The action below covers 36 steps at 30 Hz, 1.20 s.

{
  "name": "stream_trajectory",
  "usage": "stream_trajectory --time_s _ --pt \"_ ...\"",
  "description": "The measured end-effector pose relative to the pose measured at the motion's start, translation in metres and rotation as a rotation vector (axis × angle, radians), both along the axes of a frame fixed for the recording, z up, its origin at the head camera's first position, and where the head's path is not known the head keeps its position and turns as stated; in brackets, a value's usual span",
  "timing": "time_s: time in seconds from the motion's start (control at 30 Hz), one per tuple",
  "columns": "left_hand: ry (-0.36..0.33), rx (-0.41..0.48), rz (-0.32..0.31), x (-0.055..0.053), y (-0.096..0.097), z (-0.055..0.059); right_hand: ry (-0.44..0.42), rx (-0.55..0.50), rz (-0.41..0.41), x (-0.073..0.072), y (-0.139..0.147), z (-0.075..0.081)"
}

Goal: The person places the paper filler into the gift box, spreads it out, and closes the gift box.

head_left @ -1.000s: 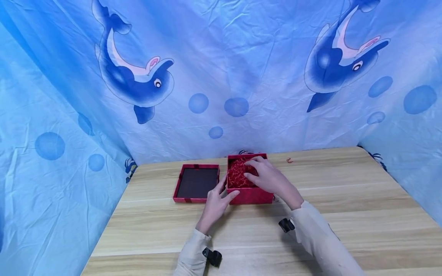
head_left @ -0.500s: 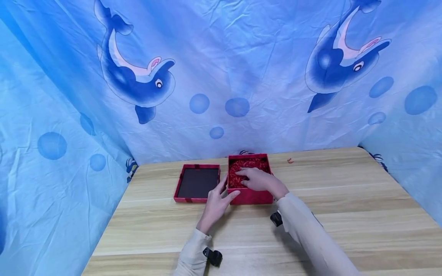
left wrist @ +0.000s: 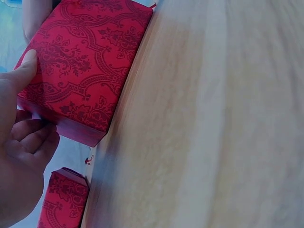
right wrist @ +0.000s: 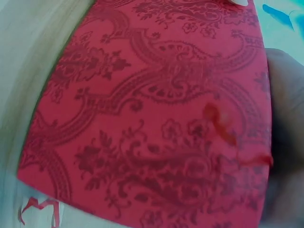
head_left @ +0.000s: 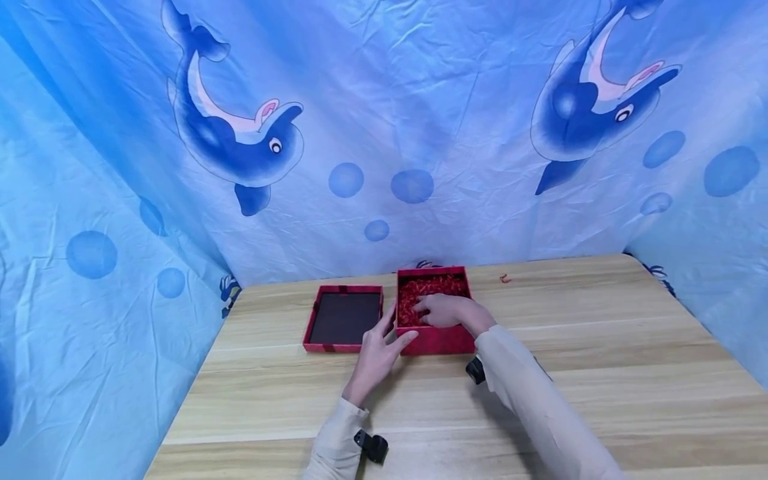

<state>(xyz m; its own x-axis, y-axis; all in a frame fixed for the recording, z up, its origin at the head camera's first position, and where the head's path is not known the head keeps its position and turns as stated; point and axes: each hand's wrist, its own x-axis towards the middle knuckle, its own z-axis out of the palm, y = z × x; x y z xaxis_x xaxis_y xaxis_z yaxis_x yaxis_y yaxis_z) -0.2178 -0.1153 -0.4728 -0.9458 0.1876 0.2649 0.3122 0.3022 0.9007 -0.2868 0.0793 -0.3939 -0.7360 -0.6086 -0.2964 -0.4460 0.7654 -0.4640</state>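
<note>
A red patterned gift box (head_left: 441, 341) stands uncovered near the table's back edge, holding red shredded paper (head_left: 414, 288). My left hand (head_left: 373, 360) grips its near left corner; the left wrist view has the thumb on the front face of the box (left wrist: 90, 66) and bent fingers along its side. Reaching over the near right rim, my right hand (head_left: 445, 311) has its thumb and fingers apart at the paper. In the right wrist view the box wall (right wrist: 156, 104) hides most of the right hand (right wrist: 286, 109). A paper strand (right wrist: 221, 126) hangs down the wall.
Left of the box lies its lid (head_left: 346, 349), upturned with a black inside. Loose red paper scraps (head_left: 505, 279) lie on the wooden table (head_left: 600, 347) to the back right. A blue dolphin-print cloth (head_left: 384, 133) hangs behind the table.
My right hand has moved left and nearer, from the box's right side to its near middle, lower into the paper. The left hand keeps its place at the corner.
</note>
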Motion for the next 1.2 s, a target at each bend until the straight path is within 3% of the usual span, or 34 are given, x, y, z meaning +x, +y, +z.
stream_trajectory --time_s 0.2,0.33,0.43,0.6,0.83,1.03,1.2 --pt "0.014 -0.002 -0.008 -0.002 0.001 0.0 0.11 -0.149 0.009 0.007 0.009 0.007" --pt "0.033 0.004 -0.017 -0.003 0.002 0.001 0.212 -0.228 -0.095 0.013 0.014 0.019" --pt "0.026 -0.002 -0.006 -0.003 0.002 0.003 0.24 -0.202 -0.18 0.014 0.015 0.023" --pt "0.015 -0.014 0.001 -0.001 0.001 0.004 0.155 -0.075 -0.231 0.01 0.012 0.016" --pt "0.055 0.011 -0.012 -0.002 0.001 0.002 0.057 -0.004 -0.191 0.0 0.001 0.003" --pt "0.05 -0.003 -0.01 -0.003 0.001 0.001 0.044 0.045 -0.195 -0.004 -0.004 -0.002" --pt "0.047 -0.017 0.002 -0.002 -0.001 -0.001 0.072 0.015 -0.247 0.008 -0.003 0.006"
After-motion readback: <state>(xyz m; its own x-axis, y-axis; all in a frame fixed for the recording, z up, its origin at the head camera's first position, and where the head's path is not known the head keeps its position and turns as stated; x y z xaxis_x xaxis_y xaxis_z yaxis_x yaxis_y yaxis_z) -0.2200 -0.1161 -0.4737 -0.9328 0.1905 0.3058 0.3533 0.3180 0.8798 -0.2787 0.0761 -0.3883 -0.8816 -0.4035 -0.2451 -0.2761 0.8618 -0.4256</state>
